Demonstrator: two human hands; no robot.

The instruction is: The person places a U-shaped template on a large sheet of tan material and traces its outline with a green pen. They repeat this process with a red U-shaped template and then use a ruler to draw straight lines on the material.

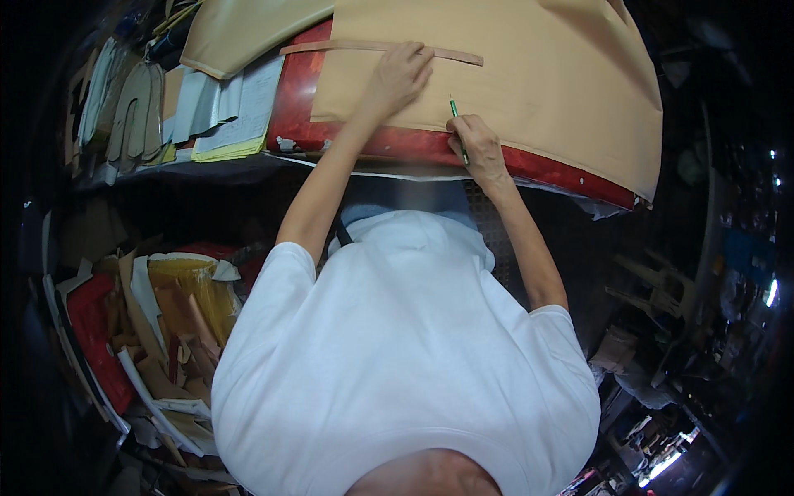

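Note:
A large sheet of tan leather-like material (529,78) lies over a red work surface (397,147). Across the sheet runs a long narrow brown strip (347,45), slightly bowed in this view. My left hand (403,80) is on the strip near its middle, fingers bent over it and fingertips at its edge. Closer to the front edge, my right hand (477,149) grips a green pencil (453,108). The pencil stands nearly upright with its tip pointing away from me, below the strip and apart from it.
Left on the table are papers on a yellow pad (236,112), grey card patterns (136,112) and another folded tan sheet (248,33). Below left, a heap of leather and card scraps (178,322) fills the space. A plastic stool or chair (657,285) stands at right.

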